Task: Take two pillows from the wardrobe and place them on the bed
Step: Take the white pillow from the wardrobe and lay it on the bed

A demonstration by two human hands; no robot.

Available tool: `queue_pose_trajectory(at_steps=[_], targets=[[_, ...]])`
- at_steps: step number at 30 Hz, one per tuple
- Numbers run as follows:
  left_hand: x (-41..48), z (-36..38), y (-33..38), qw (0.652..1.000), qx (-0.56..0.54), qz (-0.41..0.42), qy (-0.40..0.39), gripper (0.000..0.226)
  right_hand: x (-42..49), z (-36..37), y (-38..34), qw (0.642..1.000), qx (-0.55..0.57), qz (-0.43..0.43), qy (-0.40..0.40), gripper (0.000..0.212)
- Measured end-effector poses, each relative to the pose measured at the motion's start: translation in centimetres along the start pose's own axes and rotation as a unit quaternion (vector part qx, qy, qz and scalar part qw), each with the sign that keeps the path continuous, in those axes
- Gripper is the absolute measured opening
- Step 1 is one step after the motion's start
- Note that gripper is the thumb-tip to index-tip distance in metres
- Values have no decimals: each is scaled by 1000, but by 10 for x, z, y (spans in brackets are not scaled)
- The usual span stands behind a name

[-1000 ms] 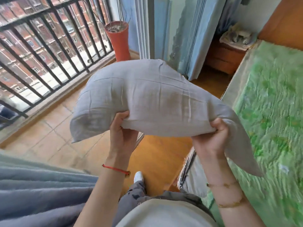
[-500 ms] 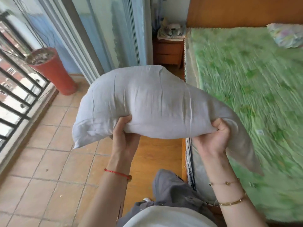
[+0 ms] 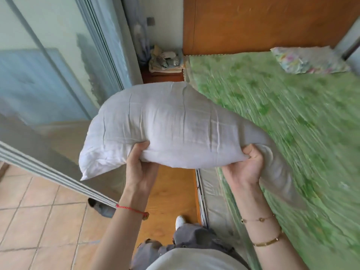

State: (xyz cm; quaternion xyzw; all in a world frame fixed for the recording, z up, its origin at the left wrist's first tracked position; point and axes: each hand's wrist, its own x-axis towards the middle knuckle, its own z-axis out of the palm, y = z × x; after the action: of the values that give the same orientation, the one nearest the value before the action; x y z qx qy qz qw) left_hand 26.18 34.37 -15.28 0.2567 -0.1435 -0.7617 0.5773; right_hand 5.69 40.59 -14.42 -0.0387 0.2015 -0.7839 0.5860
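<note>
A plain white pillow [image 3: 171, 125] is held up in the air in front of me, lengthwise from left to right. My left hand [image 3: 141, 168] grips its lower edge near the left end, and my right hand [image 3: 244, 168] grips the lower edge near the right end, where loose cover fabric hangs down. The bed [image 3: 292, 117] with a green patterned sheet fills the right side, just beyond the pillow. A floral pillow [image 3: 307, 59] lies at the bed's far end by the wooden headboard [image 3: 263, 24].
A glass sliding door [image 3: 50, 78] with its frame stands on the left, tiled floor [image 3: 39, 221] below it. A narrow strip of wooden floor [image 3: 171, 195] runs between door and bed. A nightstand [image 3: 165, 75] with folded cloths sits by the headboard.
The view has swung right, away from the balcony railing and red pot, toward the bed and headboard. Both hands keep the same grip on the white pillow.
</note>
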Motion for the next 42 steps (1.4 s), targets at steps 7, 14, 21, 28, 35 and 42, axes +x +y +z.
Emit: queue_pose_trajectory(at_steps=[7,14,21,28,35,42], targets=[[97,51,-10,1000,-14,-5,-16,34,104,14,-30,1000,-3,-15,24,65],[208,73,-19,999,1,-28,-37,39,206,16,-39,998,-3,-39,50,42],[335,88,-10,997,20,-48,-57,34,322,27,-29,996,9,-72,43,53],[462,115,9,995,51,-62,-50,36,436,60,-19,990,6,-105,91,19],[571,139,9,995,38,-88,-40,29,541,73,-20,987,18,-115,111,22],[703,175,-9,991,18,-117,-65,30,673,73,-41,984,3,-153,87,40]])
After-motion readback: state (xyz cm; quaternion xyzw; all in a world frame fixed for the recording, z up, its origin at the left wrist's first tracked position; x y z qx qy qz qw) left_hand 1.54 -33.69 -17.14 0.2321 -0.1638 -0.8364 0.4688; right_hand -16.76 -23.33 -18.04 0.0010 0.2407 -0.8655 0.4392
